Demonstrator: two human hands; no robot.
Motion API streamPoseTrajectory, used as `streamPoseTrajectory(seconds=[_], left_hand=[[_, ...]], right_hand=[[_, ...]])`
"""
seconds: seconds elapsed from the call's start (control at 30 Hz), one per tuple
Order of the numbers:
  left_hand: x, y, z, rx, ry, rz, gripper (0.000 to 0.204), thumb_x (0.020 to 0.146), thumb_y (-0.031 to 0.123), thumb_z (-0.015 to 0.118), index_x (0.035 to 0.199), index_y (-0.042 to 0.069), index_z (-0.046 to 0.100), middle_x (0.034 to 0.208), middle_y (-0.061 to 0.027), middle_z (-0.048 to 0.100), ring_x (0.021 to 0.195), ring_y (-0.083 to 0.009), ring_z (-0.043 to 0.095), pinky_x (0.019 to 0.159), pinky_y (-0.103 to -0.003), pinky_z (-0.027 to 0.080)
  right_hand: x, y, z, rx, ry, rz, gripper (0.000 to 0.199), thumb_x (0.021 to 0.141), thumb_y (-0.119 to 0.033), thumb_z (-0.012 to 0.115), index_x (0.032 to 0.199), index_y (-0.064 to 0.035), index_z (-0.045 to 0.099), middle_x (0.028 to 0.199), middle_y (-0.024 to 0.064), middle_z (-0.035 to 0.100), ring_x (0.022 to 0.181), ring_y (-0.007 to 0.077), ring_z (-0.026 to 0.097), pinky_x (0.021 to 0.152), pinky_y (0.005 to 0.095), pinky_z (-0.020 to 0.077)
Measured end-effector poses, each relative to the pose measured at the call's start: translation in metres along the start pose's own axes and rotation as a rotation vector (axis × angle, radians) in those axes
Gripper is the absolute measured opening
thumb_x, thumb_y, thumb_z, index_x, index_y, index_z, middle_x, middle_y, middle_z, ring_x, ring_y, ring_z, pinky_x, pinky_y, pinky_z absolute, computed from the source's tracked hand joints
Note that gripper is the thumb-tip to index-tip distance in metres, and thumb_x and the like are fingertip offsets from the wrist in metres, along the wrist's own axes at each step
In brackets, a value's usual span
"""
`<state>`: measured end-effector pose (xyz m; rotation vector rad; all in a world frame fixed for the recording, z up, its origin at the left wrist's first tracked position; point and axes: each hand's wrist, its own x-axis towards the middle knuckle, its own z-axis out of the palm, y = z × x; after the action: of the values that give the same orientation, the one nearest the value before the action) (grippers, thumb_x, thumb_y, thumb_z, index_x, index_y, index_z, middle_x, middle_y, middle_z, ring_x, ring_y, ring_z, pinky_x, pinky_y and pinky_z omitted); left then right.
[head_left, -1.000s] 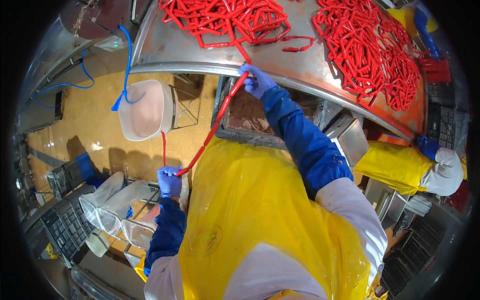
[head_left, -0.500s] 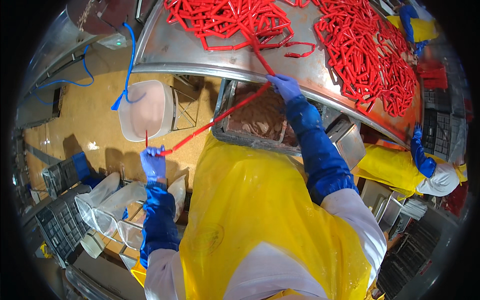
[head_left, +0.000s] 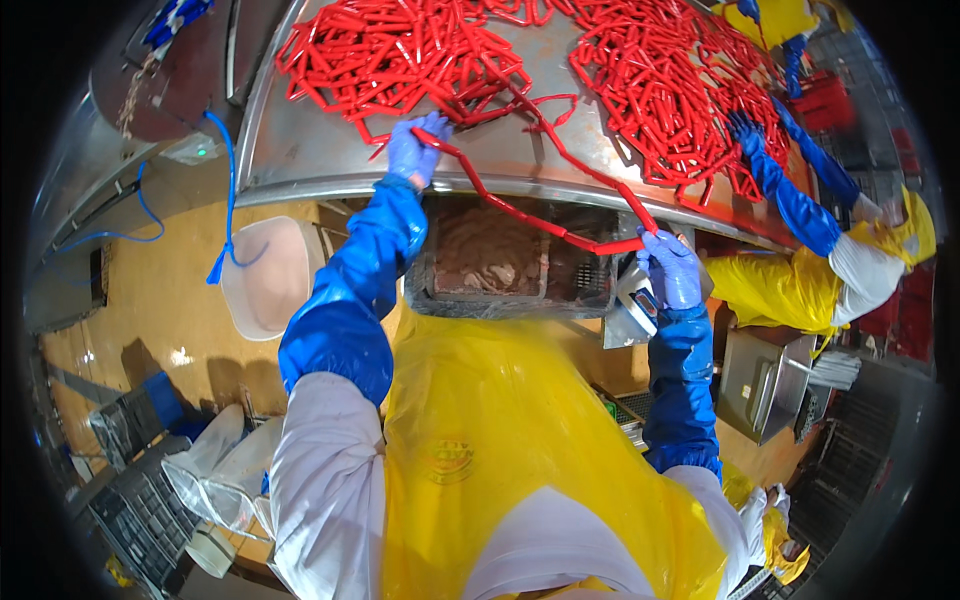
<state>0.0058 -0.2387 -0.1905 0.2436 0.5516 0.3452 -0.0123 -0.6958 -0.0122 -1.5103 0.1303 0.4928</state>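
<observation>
Left hand [head_left: 417, 148] is up on the steel table [head_left: 300, 150] now, right hand [head_left: 668, 268] down at its edge, both closed on the red sausage string [head_left: 520, 212], stretched between them, feeding off the heap [head_left: 400, 50]

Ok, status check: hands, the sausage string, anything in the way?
Left hand gripping red sausage string on the steel table. Right hand holds its other end off the edge. A co-worker's gloved hand works the right-hand pile.
</observation>
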Motion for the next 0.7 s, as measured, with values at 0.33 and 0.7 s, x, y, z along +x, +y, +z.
streamPoseTrajectory(seconds=[0.33,0.7], left_hand=[[0.076,-0.163,0.045,0.233,0.062,-0.284,0.021,0.094,0.022,0.048,0.101,0.002,0.049,0.129,-0.0324,0.050,0.121,-0.0514,0.050,0.109,-0.068,0.038],[0.138,-0.216,0.082,-0.041,-0.005,-0.347,0.021,0.084,0.014,0.049,0.103,0.005,0.053,0.134,-0.0246,0.052,0.128,-0.0476,0.049,0.113,-0.068,0.034]], right_hand=[[-0.058,-0.075,-0.032,0.110,0.105,-0.167,0.019,0.095,-0.006,0.070,0.111,0.0040,0.071,0.104,0.0113,0.073,0.077,0.0135,0.063,0.071,0.0275,0.0495],[-0.115,-0.097,-0.070,0.087,0.213,-0.195,0.021,0.096,-0.009,0.067,0.112,0.0047,0.068,0.107,0.0138,0.070,0.077,0.0151,0.061,0.072,0.0277,0.0496]])
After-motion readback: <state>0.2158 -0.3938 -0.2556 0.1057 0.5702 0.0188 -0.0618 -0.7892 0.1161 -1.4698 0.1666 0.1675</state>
